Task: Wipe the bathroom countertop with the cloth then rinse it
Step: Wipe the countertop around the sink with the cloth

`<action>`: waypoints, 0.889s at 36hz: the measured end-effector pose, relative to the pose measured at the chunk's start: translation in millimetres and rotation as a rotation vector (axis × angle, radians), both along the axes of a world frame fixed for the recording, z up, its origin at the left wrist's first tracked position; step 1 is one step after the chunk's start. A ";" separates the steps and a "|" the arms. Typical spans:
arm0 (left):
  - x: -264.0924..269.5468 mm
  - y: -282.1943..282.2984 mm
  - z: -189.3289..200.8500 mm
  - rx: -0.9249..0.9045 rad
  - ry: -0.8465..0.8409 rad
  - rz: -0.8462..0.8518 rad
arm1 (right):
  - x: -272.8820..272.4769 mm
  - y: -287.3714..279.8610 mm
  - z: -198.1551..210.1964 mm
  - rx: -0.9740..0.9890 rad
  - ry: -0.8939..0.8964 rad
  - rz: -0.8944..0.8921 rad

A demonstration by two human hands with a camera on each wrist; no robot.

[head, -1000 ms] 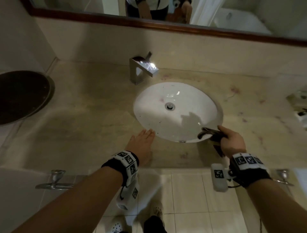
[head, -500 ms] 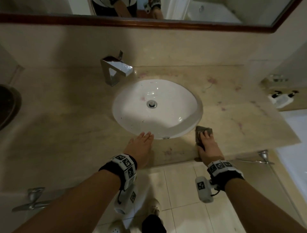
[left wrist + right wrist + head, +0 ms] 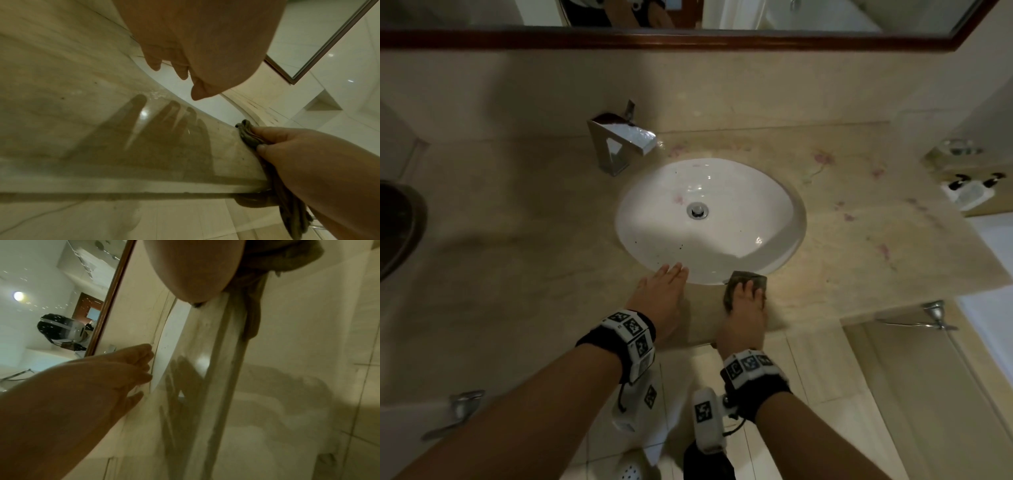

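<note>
Nowhere readable writing; right hand presses cloth.

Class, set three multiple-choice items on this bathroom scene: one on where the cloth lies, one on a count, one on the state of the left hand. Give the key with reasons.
1. Where is the cloth?
A. in the sink basin
B. on the countertop at the basin's front rim
C. over the faucet

2. How many faucets stand by the sink basin?
A. one
B. two
C. three

3. How is the left hand?
A. gripping the cloth
B. clenched in a fist
C. flat, fingers straight

Key: B, the right hand presses it onto the countertop; A, a single faucet shows; C, its fingers lie straight at the rim.
</note>
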State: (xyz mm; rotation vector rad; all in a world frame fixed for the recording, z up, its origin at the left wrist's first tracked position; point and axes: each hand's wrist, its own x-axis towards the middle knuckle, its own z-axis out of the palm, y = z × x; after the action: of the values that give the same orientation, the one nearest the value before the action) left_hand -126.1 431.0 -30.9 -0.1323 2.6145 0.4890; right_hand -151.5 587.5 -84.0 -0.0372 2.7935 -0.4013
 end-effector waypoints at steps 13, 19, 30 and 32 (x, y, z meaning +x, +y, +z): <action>3.7 -17.2 -1.4 -0.006 0.026 0.038 | -55.4 19.1 42.4 -0.563 0.022 -0.054; 4.4 -16.2 -0.6 0.012 0.027 0.049 | -55.9 52.0 62.8 -0.465 0.118 0.576; -0.6 -5.0 -10.7 -0.014 0.002 0.047 | -26.6 70.5 5.8 0.188 0.223 1.394; -1.6 -4.0 -11.7 -0.008 -0.006 0.057 | -35.6 71.9 0.2 0.159 0.238 1.442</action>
State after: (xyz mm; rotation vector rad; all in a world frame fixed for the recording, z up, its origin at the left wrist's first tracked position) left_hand -127.8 427.0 -42.6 -0.2115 2.6126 0.4973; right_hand -187.0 659.3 -83.7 -1.9342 2.1916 0.2148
